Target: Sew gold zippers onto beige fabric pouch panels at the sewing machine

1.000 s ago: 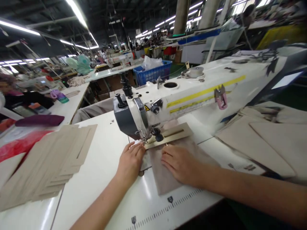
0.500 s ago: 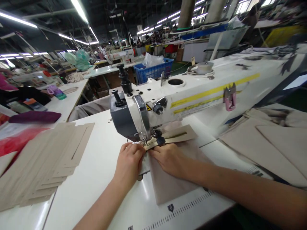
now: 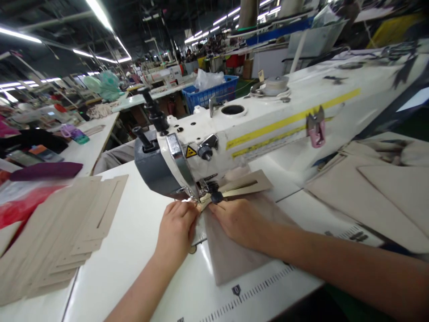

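Observation:
Under the head of a white sewing machine, a beige slotted panel lies at the presser foot, with a greyish-beige fabric piece beneath it. My left hand is closed, its bent fingertips at the panel's near end just left of the foot. What lies under those fingertips is mostly hidden. My right hand rests over the fabric piece, fingers pressed together and pinching the layers just right of the foot. The needle's tip cannot be made out.
A fanned stack of beige slotted panels lies on the left. Folded beige pieces lie at the right. Pink-handled thread snips hang on the machine arm. A printed ruler scale runs along the near table edge. A blue crate stands behind.
The view has shifted slightly, so the machine head sits further left and higher. Both hands stay at the foot, with the panel and fabric showing only a small leftward shift.

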The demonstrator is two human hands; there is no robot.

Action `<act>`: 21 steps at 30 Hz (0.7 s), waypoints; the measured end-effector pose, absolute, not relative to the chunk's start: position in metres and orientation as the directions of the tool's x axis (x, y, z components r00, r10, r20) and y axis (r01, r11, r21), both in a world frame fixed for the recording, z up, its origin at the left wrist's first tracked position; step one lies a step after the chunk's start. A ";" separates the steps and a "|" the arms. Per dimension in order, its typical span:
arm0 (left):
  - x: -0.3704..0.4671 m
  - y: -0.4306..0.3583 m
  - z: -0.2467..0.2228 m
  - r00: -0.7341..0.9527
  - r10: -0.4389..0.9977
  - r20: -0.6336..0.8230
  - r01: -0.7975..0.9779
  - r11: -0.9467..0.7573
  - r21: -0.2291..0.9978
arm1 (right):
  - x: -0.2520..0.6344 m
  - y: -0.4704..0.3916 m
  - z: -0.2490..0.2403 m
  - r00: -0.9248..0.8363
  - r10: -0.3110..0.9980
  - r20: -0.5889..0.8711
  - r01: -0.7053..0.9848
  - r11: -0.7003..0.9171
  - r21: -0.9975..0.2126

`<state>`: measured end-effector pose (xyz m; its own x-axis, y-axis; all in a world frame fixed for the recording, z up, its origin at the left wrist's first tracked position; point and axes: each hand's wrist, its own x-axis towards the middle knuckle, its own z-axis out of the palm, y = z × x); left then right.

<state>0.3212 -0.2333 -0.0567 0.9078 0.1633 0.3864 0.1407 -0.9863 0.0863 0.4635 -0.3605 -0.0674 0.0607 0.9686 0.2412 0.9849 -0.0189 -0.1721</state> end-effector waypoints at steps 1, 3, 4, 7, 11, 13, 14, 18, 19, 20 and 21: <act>0.322 -0.233 -0.055 0.907 0.185 0.377 0.152 -0.982 0.116 | 0.463 -0.360 -0.067 0.058 0.970 0.235 0.985 -0.017 -0.173; 0.322 -0.231 -0.053 0.902 0.222 0.370 0.173 -0.972 0.162 | 0.464 -0.358 -0.067 0.045 0.975 0.218 0.985 -0.007 -0.173; 0.323 -0.230 -0.052 0.898 0.231 0.376 0.176 -0.969 0.175 | 0.464 -0.358 -0.067 0.033 0.977 0.209 0.985 0.003 -0.170; 0.322 -0.228 -0.053 0.888 0.227 0.400 0.164 -0.969 0.187 | 0.466 -0.357 -0.064 -0.011 0.983 0.184 0.986 0.042 -0.162; 0.322 -0.229 -0.058 0.881 0.182 0.436 0.127 -0.980 0.152 | 0.467 -0.357 -0.062 -0.042 0.982 0.182 0.983 0.074 -0.170; 0.323 -0.232 -0.059 0.878 0.158 0.452 0.120 -0.986 0.112 | 0.467 -0.356 -0.065 -0.053 0.979 0.197 0.980 0.089 -0.178; 0.323 -0.233 -0.059 0.879 0.143 0.456 0.116 -0.989 0.087 | 0.467 -0.355 -0.067 -0.060 0.977 0.205 0.979 0.097 -0.180; 0.323 -0.239 -0.060 0.898 0.066 0.434 0.100 -0.993 -0.056 | 0.467 -0.355 -0.070 -0.065 0.966 0.249 0.976 0.113 -0.185; 0.322 -0.240 -0.061 0.904 0.049 0.425 0.098 -0.991 -0.094 | 0.467 -0.355 -0.069 -0.067 0.962 0.263 0.977 0.118 -0.180; 0.322 -0.241 -0.061 0.908 0.037 0.417 0.098 -0.987 -0.127 | 0.467 -0.356 -0.068 -0.080 0.959 0.271 0.977 0.130 -0.170; 0.321 -0.241 -0.062 0.910 0.029 0.413 0.100 -0.983 -0.151 | 0.467 -0.357 -0.066 -0.101 0.956 0.275 0.977 0.148 -0.155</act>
<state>0.3209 -0.2409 -0.0621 0.9104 0.0294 0.4126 0.1003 -0.9834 -0.1514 0.4674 -0.3574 -0.0658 -0.1013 0.9562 0.2747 0.9767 0.1482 -0.1554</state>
